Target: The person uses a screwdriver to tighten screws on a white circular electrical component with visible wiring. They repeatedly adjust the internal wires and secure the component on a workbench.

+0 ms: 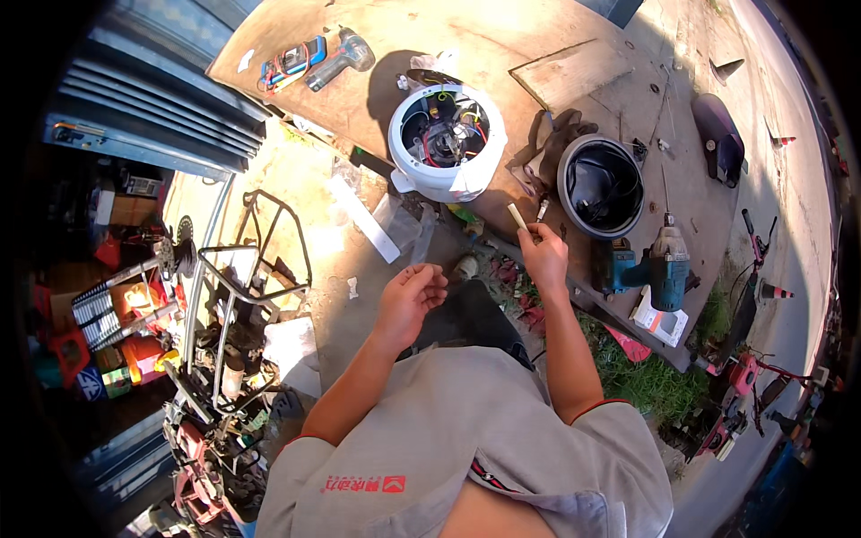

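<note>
Pale stick (517, 216) sits pinched in the grip of the right hand (543, 257), to the near right of the white round housing (437, 183), its long axis slanting up-left toward that housing. The left hand (408, 300), apart from the stick, curls loosely on the housing's near side; whether it pinches anything, I cannot tell.

Outdoor work area, bright sun and shade.
Brown-topped table (484, 49); ribbed blue-grey metal panels (157, 112), left; pale floor (339, 309); green grass (659, 386) and paved road (807, 193), right.
</note>
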Tool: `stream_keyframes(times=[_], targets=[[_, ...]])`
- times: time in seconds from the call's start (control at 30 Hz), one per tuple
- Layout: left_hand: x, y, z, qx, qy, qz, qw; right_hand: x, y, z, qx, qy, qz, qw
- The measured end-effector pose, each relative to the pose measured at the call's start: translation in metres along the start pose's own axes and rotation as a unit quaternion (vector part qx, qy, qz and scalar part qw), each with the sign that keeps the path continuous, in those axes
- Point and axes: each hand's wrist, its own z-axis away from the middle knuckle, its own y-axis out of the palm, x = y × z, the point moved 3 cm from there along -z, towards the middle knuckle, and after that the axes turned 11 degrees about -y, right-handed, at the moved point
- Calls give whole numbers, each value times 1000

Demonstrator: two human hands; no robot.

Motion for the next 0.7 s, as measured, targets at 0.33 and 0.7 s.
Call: stream_keyframes(times=[0.33,0.7], targets=[[-150,-9,-58,88,21,-128,988,20,38,-17,-73,47,165,982],[-296,58,-135,170,477,-553,662,229,-115,7,-370,-153,-190,897]])
